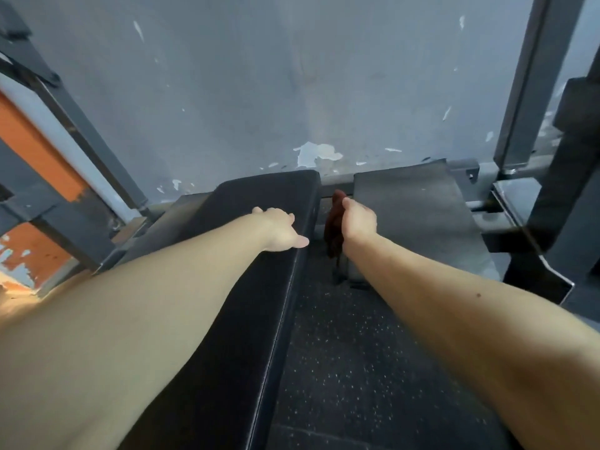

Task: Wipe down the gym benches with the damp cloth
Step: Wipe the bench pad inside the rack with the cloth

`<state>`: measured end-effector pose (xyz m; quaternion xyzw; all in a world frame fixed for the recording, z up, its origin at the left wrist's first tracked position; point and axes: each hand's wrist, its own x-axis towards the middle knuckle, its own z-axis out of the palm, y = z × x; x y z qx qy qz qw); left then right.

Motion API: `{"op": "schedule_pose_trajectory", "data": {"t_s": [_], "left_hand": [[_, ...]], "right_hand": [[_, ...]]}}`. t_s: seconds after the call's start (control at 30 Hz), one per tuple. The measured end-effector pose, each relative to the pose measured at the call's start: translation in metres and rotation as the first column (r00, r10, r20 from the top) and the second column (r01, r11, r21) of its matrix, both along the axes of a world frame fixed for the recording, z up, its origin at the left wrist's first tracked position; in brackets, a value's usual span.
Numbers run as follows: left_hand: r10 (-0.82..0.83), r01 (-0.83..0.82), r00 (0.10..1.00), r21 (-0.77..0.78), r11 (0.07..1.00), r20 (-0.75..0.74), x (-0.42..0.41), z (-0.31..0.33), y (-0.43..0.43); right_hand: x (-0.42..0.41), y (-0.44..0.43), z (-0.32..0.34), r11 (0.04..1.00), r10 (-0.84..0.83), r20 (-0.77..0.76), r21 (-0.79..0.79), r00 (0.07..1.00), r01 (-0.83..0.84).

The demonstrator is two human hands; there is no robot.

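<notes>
A long black padded bench (259, 287) runs from the bottom middle toward the grey wall. My left hand (281, 227) rests flat on its top near the far end, fingers spread and the thumb pointing right at the pad's edge. My right hand (358, 219) grips a dark red cloth (334, 232), which hangs bunched down in the gap just right of the bench, off the pad. Whether the cloth touches the bench's side I cannot tell.
A dark grey mat (415, 209) lies on the floor to the right of the cloth. Speckled black rubber flooring (357, 352) fills the gap. Grey steel rack uprights (532, 82) stand at right, and an orange and black frame (48, 164) slants at left. The scuffed wall (276, 92) closes the far side.
</notes>
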<state>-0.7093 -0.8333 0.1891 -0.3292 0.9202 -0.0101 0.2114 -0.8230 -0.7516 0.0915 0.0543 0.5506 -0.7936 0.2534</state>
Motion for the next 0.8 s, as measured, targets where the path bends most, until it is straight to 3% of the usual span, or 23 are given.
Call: {"op": "schedule_pose_trajectory", "data": {"t_s": [0.17, 0.27, 0.5, 0.67, 0.8], "left_hand": [[-0.052, 0.05, 0.994, 0.026, 0.998, 0.091, 0.0, 0.009, -0.018], [-0.04, 0.037, 0.999, 0.072, 0.997, 0.034, 0.003, 0.003, -0.026], [-0.037, 0.052, 0.995, 0.159, 0.986, -0.097, 0.008, -0.008, -0.037], [-0.022, 0.041, 0.993, 0.158, 0.987, -0.115, 0.011, -0.017, -0.045], [-0.033, 0.047, 0.994, 0.136, 0.99, -0.104, 0.01, -0.015, -0.04]], "right_hand": [[-0.01, -0.03, 0.005, 0.994, 0.108, -0.18, 0.025, 0.978, -0.105], [-0.002, -0.04, -0.005, 0.987, 0.155, -0.279, 0.077, 0.948, -0.139], [-0.002, -0.039, -0.029, 0.987, 0.157, -0.283, 0.064, 0.946, -0.145], [-0.045, -0.073, -0.02, 0.995, 0.068, -0.243, 0.086, 0.968, -0.049], [-0.087, -0.092, -0.006, 0.987, 0.106, -0.277, 0.148, 0.955, -0.066]]}}
